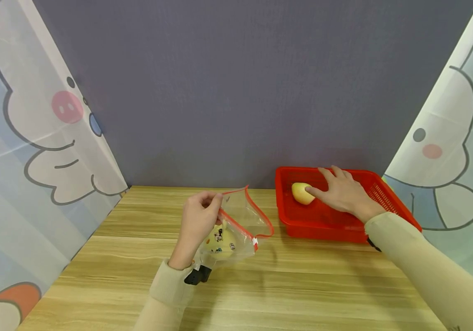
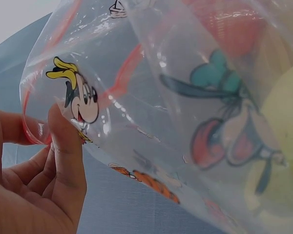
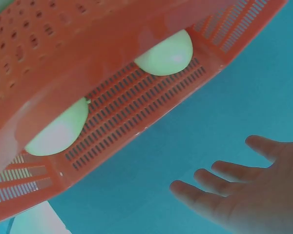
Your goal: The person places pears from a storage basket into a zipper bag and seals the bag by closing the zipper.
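Clear zip bag is held up by the left hand, its red rim pinched between thumb and fingers; mouth gapes, far side unsupported. Yellow fruit shows through the plastic low in the bag, over the wooden table. White slider sits at the near corner of the mouth.

Red basket stands to the right of the bag. Right hand is held above it, fingers spread, nothing grasped, thumb near the pale fruit. Two pieces of fruit are seen in the basket in the right wrist view; contact is not shown there.

For a good pick, the fruit is probably best cupped round its sides, with the hand lowered past the rim and no squeezing. The pinch should be kept firm and high, with the mouth turned toward the basket; a loose rim could fold inward. Plastic looks thin, so tugging is best avoided.
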The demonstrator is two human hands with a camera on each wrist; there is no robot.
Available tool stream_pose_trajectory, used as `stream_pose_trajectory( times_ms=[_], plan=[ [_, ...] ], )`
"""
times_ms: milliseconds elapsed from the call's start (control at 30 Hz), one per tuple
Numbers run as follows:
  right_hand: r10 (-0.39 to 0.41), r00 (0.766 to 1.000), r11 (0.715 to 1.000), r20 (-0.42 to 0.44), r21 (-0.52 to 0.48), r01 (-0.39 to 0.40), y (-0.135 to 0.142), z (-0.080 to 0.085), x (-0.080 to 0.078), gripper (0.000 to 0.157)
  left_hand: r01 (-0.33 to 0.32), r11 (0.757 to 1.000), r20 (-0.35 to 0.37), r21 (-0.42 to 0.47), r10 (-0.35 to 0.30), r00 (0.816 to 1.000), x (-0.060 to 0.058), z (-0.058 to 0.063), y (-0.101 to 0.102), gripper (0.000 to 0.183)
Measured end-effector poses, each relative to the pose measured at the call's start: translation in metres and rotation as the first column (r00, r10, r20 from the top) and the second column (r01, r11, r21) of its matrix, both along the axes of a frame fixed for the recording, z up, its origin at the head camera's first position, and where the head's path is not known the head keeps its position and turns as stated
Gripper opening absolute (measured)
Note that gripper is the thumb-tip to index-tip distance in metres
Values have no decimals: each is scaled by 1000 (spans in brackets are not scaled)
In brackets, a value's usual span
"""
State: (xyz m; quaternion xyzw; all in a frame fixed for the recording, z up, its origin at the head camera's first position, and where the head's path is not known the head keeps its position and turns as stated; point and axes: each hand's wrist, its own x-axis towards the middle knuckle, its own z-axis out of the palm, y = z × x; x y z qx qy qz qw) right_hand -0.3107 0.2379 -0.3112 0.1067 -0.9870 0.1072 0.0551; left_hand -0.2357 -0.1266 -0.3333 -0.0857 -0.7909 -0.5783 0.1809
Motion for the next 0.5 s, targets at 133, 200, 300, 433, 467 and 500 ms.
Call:
stream_pose_trajectory(
  times_ms=[133,200,300,433,467,500],
  plan=[
    [-6,1000,1000,22,-11,6,6,0,-2,101,-1,1000,2,-1,1,1000,-1,-1,-1,23],
    [-6,999,1000,31,-15,7,10,0,-3,102,-1,1000,1,-1,1,1000,-1,-1,-1,24],
    [-8,999,1000,47,-22,9,15,1,-4,102,0,1000,1,-1,0,1000,-1,-1,-1,24],
    [-14,998,1000,68,-24,16,21,1,-6,103,0,1000,2,-1,0,1000,-1,-1,-1,25],
    [-17,997,1000,72,-23,19,23,0,-6,102,0,1000,3,-2,0,1000,-2,-1,-1,25],
    [-19,997,1000,78,-21,21,24,-1,-7,103,-1,1000,3,-2,1,1000,-2,-1,0,25]
  ],
)
